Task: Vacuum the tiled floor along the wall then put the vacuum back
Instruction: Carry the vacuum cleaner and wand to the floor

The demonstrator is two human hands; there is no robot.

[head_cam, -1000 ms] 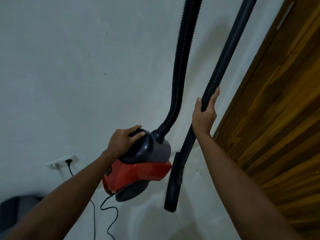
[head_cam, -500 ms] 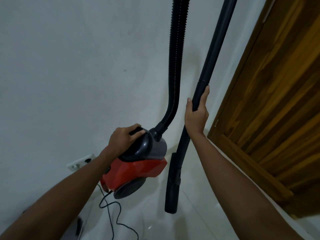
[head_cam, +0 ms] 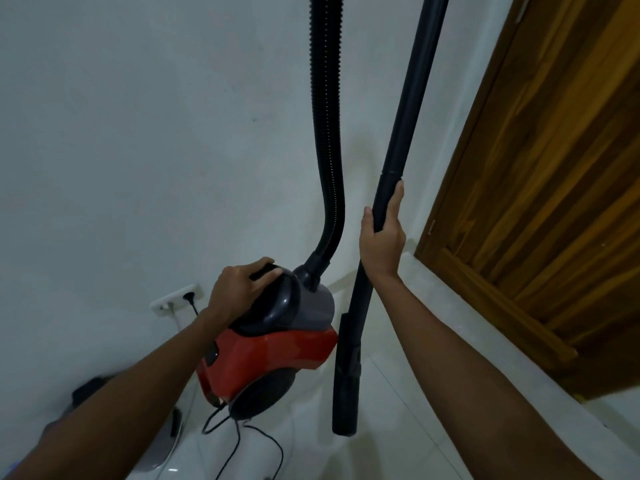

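A red and dark grey canister vacuum (head_cam: 273, 351) hangs above the white tiled floor (head_cam: 398, 410), held by its black top handle in my left hand (head_cam: 239, 289). A ribbed black hose (head_cam: 325, 133) rises from its front and leaves the top of the view. My right hand (head_cam: 381, 240) grips the black wand (head_cam: 398, 174), which stands nearly upright to the right of the canister. The wand's narrow nozzle end (head_cam: 344, 410) points down, just above the floor. The black power cord (head_cam: 242, 434) trails from the canister's rear onto the tiles.
A white wall (head_cam: 138, 133) fills the left and centre, with a socket (head_cam: 176, 299) low down and a plug in it. A wooden door (head_cam: 554, 202) and its raised threshold stand on the right. A dark object and a grey disc-shaped thing (head_cam: 162, 441) sit at the lower left.
The view has tilted down and swung a little, showing more floor and the door's bottom edge. Both hands keep their grips, and the canister and wand stay together in the middle of the view.
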